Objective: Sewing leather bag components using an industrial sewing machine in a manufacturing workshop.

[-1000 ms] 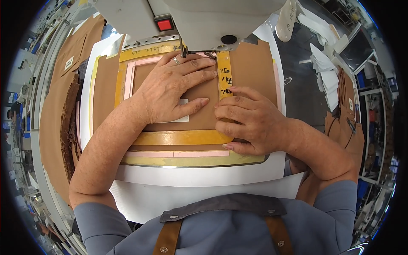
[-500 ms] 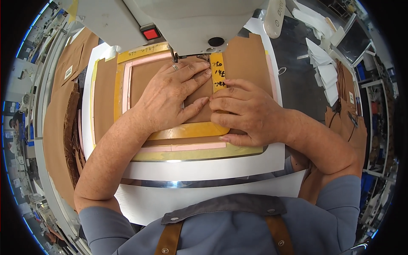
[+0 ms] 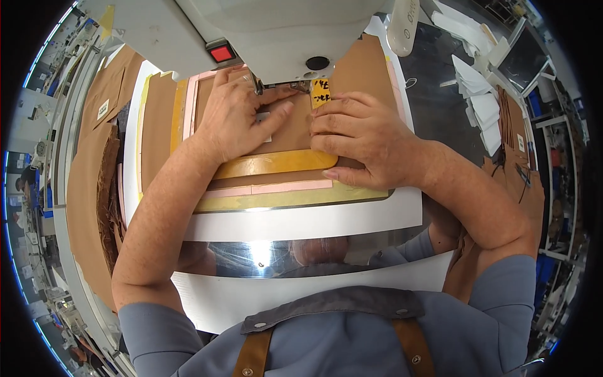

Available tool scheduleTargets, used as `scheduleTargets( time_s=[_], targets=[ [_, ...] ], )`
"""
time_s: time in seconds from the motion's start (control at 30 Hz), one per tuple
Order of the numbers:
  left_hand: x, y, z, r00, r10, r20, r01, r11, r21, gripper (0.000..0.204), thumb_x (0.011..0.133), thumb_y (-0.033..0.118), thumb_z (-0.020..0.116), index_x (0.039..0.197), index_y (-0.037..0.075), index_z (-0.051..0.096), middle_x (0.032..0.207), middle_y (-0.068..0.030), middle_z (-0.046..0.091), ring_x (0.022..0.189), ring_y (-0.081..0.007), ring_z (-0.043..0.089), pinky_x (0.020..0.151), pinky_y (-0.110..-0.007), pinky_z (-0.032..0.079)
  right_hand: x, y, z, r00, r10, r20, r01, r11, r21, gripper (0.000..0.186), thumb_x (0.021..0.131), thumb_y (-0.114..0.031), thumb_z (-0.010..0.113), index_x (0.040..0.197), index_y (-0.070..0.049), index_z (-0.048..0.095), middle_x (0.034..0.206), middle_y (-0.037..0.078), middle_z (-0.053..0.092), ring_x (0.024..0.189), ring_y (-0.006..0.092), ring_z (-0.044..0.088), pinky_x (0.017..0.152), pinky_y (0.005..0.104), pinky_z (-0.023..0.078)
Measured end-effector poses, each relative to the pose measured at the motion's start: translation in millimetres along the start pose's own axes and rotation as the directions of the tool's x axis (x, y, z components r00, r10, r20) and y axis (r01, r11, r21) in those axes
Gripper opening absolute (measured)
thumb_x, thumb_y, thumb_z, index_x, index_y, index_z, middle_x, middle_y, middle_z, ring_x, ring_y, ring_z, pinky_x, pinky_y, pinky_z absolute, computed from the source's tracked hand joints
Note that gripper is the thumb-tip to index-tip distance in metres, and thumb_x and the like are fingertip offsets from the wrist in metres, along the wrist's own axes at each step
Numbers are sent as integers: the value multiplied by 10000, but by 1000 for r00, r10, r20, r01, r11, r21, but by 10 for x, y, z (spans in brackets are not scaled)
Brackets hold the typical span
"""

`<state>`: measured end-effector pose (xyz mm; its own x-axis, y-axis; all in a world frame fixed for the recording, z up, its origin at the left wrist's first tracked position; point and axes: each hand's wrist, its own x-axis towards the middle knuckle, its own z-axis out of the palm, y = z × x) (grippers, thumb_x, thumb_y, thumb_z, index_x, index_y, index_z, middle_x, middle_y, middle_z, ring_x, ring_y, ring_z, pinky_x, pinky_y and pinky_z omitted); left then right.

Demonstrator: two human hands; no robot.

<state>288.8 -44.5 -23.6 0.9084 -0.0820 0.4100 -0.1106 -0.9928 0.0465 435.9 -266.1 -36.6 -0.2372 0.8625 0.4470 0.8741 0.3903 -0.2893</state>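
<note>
More panel (image 3: 292,137) now sits under the machine (image 3: 295,31); left hand (image 3: 234,116) spread flat, right hand (image 3: 370,141) loosely curved over frame (image 3: 270,164), neither gripping.

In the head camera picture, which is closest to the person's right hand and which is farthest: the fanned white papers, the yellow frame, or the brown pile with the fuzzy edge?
From the right hand, nearest first:
1. Yellow frame: right under its fingers, touching.
2. Fanned white papers: off to the right.
3. Brown pile: far over on the left, past the other arm.
</note>
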Motion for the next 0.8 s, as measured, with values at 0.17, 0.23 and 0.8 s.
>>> scheduleTargets(
  time_s=[0.17, 0.23, 0.8],
  targets=[
    [141, -179, 103, 999, -36, 1, 36, 997, -73, 281, 928, 283, 626, 1115, 125, 763, 947, -127, 729, 931, -318, 683, 854, -445, 512, 41, 53, -18, 1000, -3, -8, 2, 996, -85, 392, 872, -376, 712, 1131, -84, 674, 1191, 61, 653, 1144, 281, 583, 1019, 449, 414],
    [188, -183, 73, 991, -89, 96, 98, 991, -90, 260, 927, 273, 642, 1097, 102, 740, 1021, -136, 720, 963, -353, 654, 867, -450, 502, 54, 73, -36, 1000, -8, -6, 7, 995, -99, 405, 886, -394, 699, 1140, -79, 677, 1188, 60, 660, 1122, 281, 584, 1006, 438, 414],
    [539, -418, 142, 929, -175, 326, 183, 983, 7, 336, 933, 314, 675, 1161, 70, 706, 1040, -149, 731, 964, -343, 679, 877, -429, 534, 101, 165, -41, 990, 75, -117, -112, 929, -352, 362, 824, -268, 780, 1121, -65, 739, 1086, 64, 706, 907, 207, 674, 744, 339, 525]
  ],
)
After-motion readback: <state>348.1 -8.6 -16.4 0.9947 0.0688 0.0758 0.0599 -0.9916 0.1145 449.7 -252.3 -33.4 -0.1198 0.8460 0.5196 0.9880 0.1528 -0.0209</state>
